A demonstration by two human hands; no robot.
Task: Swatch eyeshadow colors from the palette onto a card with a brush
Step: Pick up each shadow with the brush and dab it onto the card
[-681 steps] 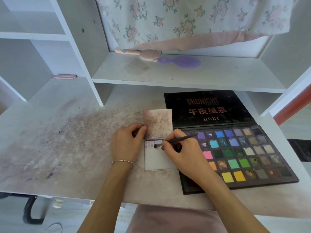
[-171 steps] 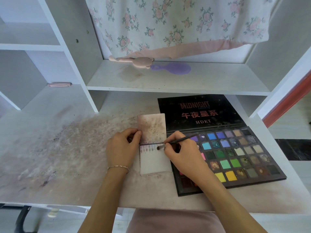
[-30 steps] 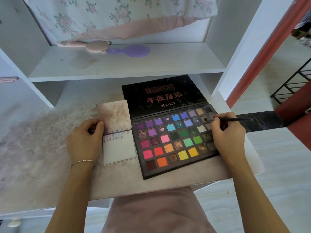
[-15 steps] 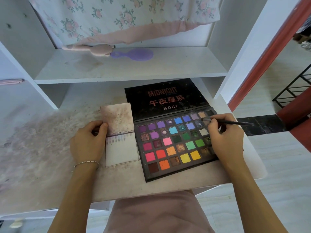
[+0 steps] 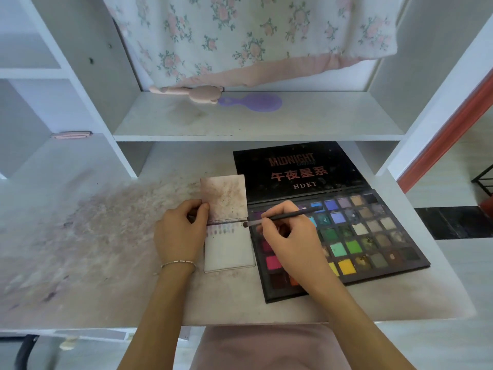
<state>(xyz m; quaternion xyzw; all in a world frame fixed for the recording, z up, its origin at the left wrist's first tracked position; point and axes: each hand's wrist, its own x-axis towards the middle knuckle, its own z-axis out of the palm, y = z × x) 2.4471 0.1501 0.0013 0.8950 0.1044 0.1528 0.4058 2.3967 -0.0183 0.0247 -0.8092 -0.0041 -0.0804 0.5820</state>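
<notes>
From my feed, one right hand (image 5: 289, 243) is closed around one thin dark brush (image 5: 284, 217), pinched near the ferrule, handle running up-right over the pans. The brush tip sits right at the right edge of the card (image 5: 229, 248), level with the fold; I can't tell if the bristles touch paper. One left hand (image 5: 180, 233) lies on the surface (image 5: 93, 236) just left of the card, thumb and fingers pressed on the fold, gripping nothing but pinning the booklet down. One thin bracelet (image 5: 178, 263) is on that wrist.

The card is a small folded booklet: the upper flap (image 5: 225, 198) is stained pinkish-brown, the lower page is mostly white with a row of faint purple-pink swatches along its top edge. They're too blurred to count.

One eyeshadow palette (image 5: 373, 236) lies open, touching the card's right side, black lid (image 5: 296, 169) flat behind it with "MIDNIGHT" and "HDKT" legible. My right hand and forearm cover most of the left columns, so I can't count the pans in full; blues, greens, yellows, beiges and a pink show.

On the shelf (image 5: 306, 121) above: one pink hairbrush (image 5: 192, 93) and one purple hairbrush (image 5: 253, 102), head to head, the pink handle partly under a hanging floral cloth (image 5: 240, 36). One flat pink item (image 5: 71, 134) further left, too small to identify. The surface is smeared with powder stains on the left.
</notes>
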